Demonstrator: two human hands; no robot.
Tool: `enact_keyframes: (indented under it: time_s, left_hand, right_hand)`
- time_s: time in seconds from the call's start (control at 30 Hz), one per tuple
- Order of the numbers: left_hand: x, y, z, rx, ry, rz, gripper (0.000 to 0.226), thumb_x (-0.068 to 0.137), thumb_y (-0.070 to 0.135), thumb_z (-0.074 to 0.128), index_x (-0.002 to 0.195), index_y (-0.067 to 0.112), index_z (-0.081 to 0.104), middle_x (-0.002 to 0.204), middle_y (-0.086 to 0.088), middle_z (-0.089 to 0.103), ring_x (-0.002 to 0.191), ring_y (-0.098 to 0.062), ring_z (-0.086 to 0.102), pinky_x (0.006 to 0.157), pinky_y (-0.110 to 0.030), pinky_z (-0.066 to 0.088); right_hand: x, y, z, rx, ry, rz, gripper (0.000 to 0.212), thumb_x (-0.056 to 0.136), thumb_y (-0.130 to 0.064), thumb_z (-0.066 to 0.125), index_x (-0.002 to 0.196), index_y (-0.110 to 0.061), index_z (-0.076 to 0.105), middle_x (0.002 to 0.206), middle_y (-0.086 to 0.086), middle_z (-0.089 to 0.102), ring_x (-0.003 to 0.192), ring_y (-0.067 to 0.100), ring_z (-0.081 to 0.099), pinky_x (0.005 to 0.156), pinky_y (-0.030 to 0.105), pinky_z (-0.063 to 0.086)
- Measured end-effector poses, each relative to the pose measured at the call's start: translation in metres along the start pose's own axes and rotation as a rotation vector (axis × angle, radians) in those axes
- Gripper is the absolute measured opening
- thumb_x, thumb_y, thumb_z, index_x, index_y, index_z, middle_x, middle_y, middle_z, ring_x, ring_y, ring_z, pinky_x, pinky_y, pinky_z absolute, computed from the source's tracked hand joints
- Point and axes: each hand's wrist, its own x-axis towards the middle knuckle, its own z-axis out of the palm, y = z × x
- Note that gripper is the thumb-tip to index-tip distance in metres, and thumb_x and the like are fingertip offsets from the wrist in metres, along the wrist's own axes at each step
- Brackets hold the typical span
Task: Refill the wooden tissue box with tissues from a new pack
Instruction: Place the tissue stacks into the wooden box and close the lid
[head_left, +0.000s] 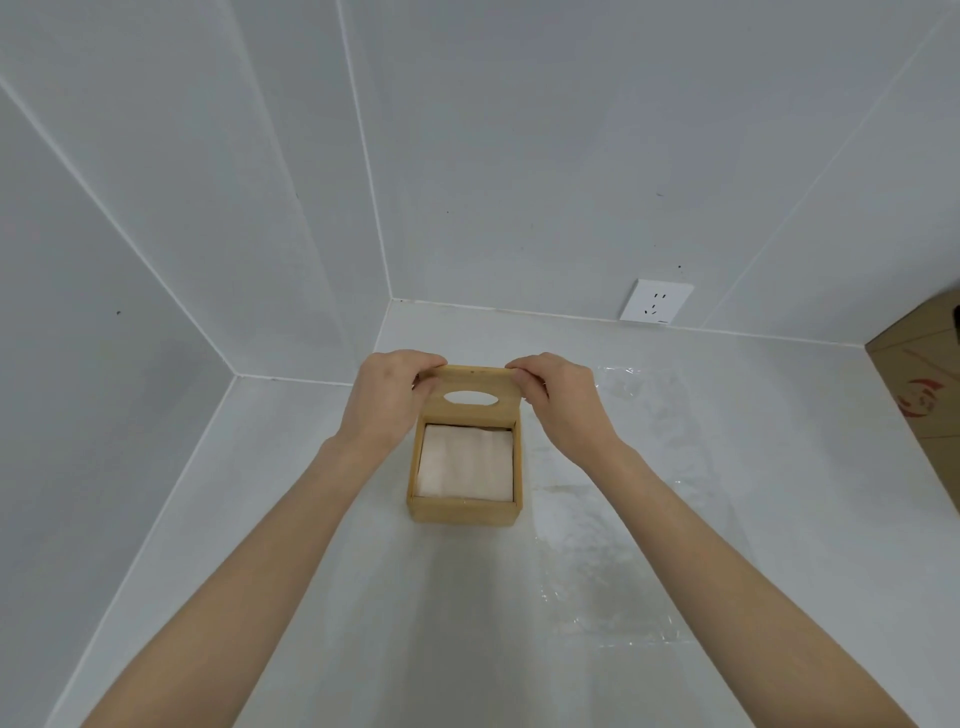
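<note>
We see 1 wooden box on the white worktop, a little above the middle of the view, set near the corner where the 2 tiled walls meet. Inside it lies 1 stack of white tissues, filling the open near part of the box up to the rim. 1 wooden lid with 1 oval slot covers only the far part of the box, at 12 o'clock from the tissues.

Our 2 hands hold that lid. The left hand pinches its far left corner, fingers curled over the far edge and thumb on the near side. The right hand pinches the far right corner the same way. Both forearms run in from the bottom corners of the view, at 7 and 5 o'clock.

At 3 to 5 o'clock from the box, 1 clear plastic wrapper lies flat on the worktop, apart from the box, hard to trace against the white. At 1 o'clock on the back wall sits 1 white socket. At 3 o'clock, against the right edge, stands 1 cardboard carton with red print, only partly in view.
</note>
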Motion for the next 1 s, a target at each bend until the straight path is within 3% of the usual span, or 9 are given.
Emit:
enact_keyframes:
  time_s: [0.13,0.27,0.37,0.47,0.63,0.73,0.8,0.9,1.0]
  left_hand:
    - [-0.019,0.002,-0.002,-0.016,0.010,-0.001,0.020,0.078,-0.003,0.067,0.097,0.000,0.070,0.091,-0.017,0.074,0.083,-0.028,0.069,0.082,-0.027,0.049]
    - [-0.052,0.003,-0.002,0.002,-0.034,0.047,0.016,0.072,-0.005,0.071,0.087,0.000,0.073,0.085,-0.017,0.075,0.078,-0.026,0.071,0.077,-0.017,0.044]
    - [-0.078,0.001,0.002,0.010,-0.086,0.062,0.018,0.073,-0.004,0.070,0.091,-0.001,0.073,0.095,-0.017,0.073,0.089,-0.028,0.070,0.087,-0.014,0.041]
    - [-0.095,-0.005,0.011,0.059,-0.145,0.039,0.021,0.079,0.002,0.067,0.100,0.000,0.069,0.110,-0.018,0.068,0.105,-0.029,0.065,0.098,-0.030,0.044]
    - [-0.116,-0.013,0.027,0.112,-0.247,-0.054,0.029,0.093,0.015,0.051,0.119,0.008,0.059,0.136,-0.006,0.052,0.130,-0.014,0.044,0.110,-0.021,0.028]
    - [-0.119,-0.011,0.031,0.129,-0.211,-0.063,0.028,0.093,0.012,0.051,0.119,0.007,0.059,0.134,-0.008,0.053,0.129,-0.016,0.045,0.108,-0.021,0.029]
    - [-0.119,-0.007,0.033,0.140,-0.176,-0.078,0.026,0.092,0.012,0.053,0.116,0.006,0.062,0.131,-0.010,0.056,0.127,-0.018,0.048,0.107,-0.025,0.034]
    - [-0.114,0.001,0.038,0.180,-0.161,-0.121,0.025,0.093,0.013,0.051,0.111,0.004,0.065,0.128,-0.011,0.059,0.126,-0.020,0.050,0.105,-0.029,0.036]
    - [-0.108,0.016,0.042,0.222,-0.142,-0.113,0.019,0.089,0.008,0.055,0.092,-0.002,0.070,0.109,-0.019,0.069,0.108,-0.030,0.062,0.099,-0.037,0.041]
  right_hand:
    - [-0.019,0.001,0.001,0.016,-0.002,-0.015,0.023,0.095,-0.015,0.047,0.104,-0.011,0.069,0.094,0.005,0.066,0.080,0.011,0.053,0.070,0.002,0.036]
    - [-0.049,0.012,0.006,-0.041,-0.044,-0.053,0.019,0.090,-0.022,0.057,0.101,-0.019,0.072,0.099,0.000,0.072,0.091,0.015,0.057,0.080,0.027,0.047]
    - [-0.071,0.022,0.016,-0.051,-0.044,-0.088,0.018,0.087,-0.020,0.062,0.101,-0.019,0.073,0.105,-0.004,0.072,0.107,0.015,0.055,0.089,0.020,0.043]
    - [-0.084,0.030,0.030,-0.088,-0.098,-0.111,0.022,0.089,-0.018,0.058,0.108,-0.016,0.070,0.117,0.000,0.068,0.118,0.015,0.055,0.097,0.013,0.035]
    - [-0.100,0.041,0.046,-0.253,-0.110,-0.246,0.024,0.084,0.001,0.059,0.103,-0.006,0.071,0.113,0.010,0.070,0.112,0.028,0.062,0.100,0.040,0.042]
    - [-0.104,0.048,0.050,-0.285,-0.175,-0.209,0.034,0.094,-0.005,0.045,0.125,-0.014,0.057,0.138,0.004,0.052,0.134,0.018,0.042,0.114,0.029,0.019]
    - [-0.104,0.053,0.052,-0.281,-0.204,-0.198,0.037,0.097,-0.007,0.040,0.131,-0.016,0.050,0.144,0.001,0.045,0.138,0.013,0.034,0.115,0.025,0.013]
    - [-0.105,0.054,0.052,-0.232,-0.214,-0.197,0.037,0.097,-0.006,0.040,0.131,-0.015,0.050,0.145,0.001,0.044,0.139,0.013,0.032,0.115,0.025,0.015]
    - [-0.107,0.055,0.046,-0.055,-0.162,-0.140,0.032,0.093,-0.003,0.046,0.119,-0.011,0.062,0.133,0.005,0.058,0.129,0.015,0.047,0.105,0.016,0.028]
